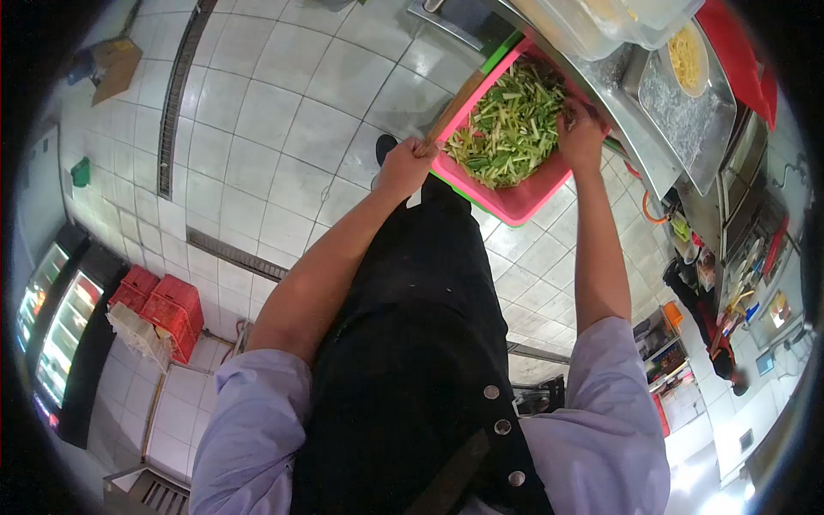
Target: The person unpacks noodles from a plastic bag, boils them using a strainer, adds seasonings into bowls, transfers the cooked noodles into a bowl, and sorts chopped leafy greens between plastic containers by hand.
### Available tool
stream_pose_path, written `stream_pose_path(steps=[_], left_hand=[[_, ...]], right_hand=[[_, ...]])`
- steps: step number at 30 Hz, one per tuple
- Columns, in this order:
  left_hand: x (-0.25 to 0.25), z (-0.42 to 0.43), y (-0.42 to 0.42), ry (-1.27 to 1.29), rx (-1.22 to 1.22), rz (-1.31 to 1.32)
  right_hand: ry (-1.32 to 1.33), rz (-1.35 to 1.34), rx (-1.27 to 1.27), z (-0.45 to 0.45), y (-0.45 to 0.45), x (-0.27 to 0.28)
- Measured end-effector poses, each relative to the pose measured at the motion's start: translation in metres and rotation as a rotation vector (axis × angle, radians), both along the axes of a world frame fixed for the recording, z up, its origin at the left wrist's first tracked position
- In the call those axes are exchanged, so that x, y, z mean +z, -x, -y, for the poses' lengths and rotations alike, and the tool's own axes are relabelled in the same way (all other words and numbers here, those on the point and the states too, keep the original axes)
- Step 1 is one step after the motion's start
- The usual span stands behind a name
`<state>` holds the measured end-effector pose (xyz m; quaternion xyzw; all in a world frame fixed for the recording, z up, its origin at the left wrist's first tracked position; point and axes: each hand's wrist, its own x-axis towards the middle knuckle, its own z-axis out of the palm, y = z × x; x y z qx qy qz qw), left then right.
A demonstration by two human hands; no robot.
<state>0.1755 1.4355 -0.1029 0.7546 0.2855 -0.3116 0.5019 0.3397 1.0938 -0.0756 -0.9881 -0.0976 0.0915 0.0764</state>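
Observation:
A pink plastic basin [526, 206] holds a heap of chopped green vegetables [515, 120], cut in short pale and dark green pieces. Along its left side runs a brown wooden strip [455, 112], and my left hand [403, 169] is closed around the strip's near end, next to the basin's rim. My right hand [584, 136] reaches over the right side of the basin, fingers curled down at the edge of the greens. What those fingers hold, if anything, is hidden. Green edging shows under and beyond the basin.
At the right stands a metal counter with a metal tray [687, 120], a bowl of yellow shreds [685, 58] and clear plastic containers [601, 21]. Red crates [172, 313] and lit display fridges [73, 335] are at the left. Another person [708, 330] is farther off right. Drain grates cross the tiled floor.

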Motion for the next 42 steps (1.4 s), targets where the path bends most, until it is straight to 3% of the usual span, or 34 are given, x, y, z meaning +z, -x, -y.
stream_pose_path(steps=[4,7,10,15,17,20,22,26,28,32,34,37,42], left_hand=[[-0.016,0.002,0.008,0.001,0.000,0.110],[-0.021,0.002,0.010,-0.008,-0.007,0.093],[-0.013,0.004,0.015,-0.040,-0.034,0.128],[-0.006,0.011,0.026,-0.051,0.039,0.159],[-0.008,0.015,0.031,0.042,0.185,0.196],[-0.014,0.028,0.048,0.115,0.308,0.232],[-0.017,0.034,0.059,0.161,0.371,0.242],[-0.017,0.043,0.068,0.246,0.576,0.299],[-0.022,0.047,0.074,0.250,0.608,0.347],[-0.013,0.042,0.077,0.317,0.724,0.383],[-0.020,0.046,0.077,0.334,0.807,0.399],[-0.024,0.044,0.076,0.326,0.843,0.416],[-0.016,0.023,0.091,0.271,0.821,0.427]], right_hand=[[-0.060,0.001,-0.246,-0.014,0.017,-0.029],[-0.052,-0.305,-0.220,-0.009,0.008,-0.021],[0.117,-0.534,-0.123,-0.011,-0.001,0.008],[0.044,0.043,0.216,-0.040,-0.006,0.040],[-0.246,-0.044,-0.023,-0.063,-0.016,0.041],[-0.219,0.041,-0.004,-0.104,-0.029,0.033],[-0.136,0.223,0.179,-0.091,-0.048,-0.004],[-0.290,-0.022,-0.124,-0.058,-0.095,-0.044],[-0.170,-0.060,-0.172,-0.049,-0.103,-0.052],[-0.110,0.149,-0.213,-0.070,-0.082,-0.051],[-0.186,0.129,-0.206,-0.080,-0.087,-0.045],[-0.104,0.339,0.066,-0.071,-0.107,-0.051],[-0.219,0.295,0.176,-0.113,-0.098,-0.013]])
